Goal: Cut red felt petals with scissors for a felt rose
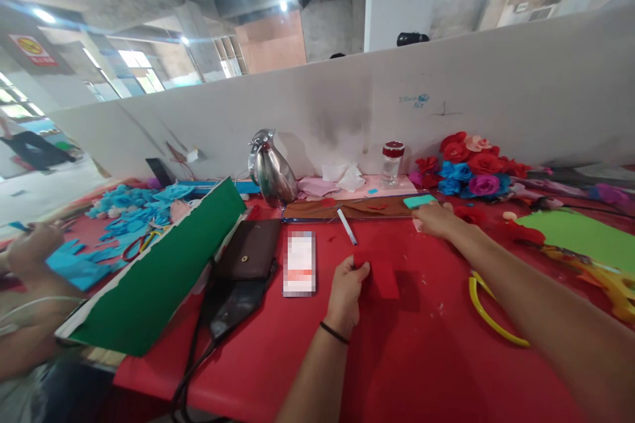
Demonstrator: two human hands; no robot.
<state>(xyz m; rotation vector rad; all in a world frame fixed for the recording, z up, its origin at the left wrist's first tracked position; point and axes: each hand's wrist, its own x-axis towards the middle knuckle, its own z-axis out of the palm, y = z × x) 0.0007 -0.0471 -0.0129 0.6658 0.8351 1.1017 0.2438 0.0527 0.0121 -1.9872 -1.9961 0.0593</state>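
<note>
Red paper: one small piece (384,277), above the red tabletop (421,363), its edge pinched between thumb and fingers of your left hand (346,287).

Teal piece: one (419,201), flat at the right end of a brown strip (342,210). Your right hand (436,219) is reached out to it, fingers at its near edge; whether they have closed on it, you cannot tell from this view.

Near your hands: one white marker (346,227), slanting off the strip; one phone (299,264), face up, left of your left hand; one yellow loop handle (480,310), partly beneath your right forearm.

Left side: one dark brown bag (251,251) beside a tilted green panel (163,271); beyond that, blue scraps (82,264) and a co-worker's hand (37,248).

Back, along the white partition (317,106): one metal jug (276,175), one red-lidded jar (391,168), one heap of paper flowers (473,166).
</note>
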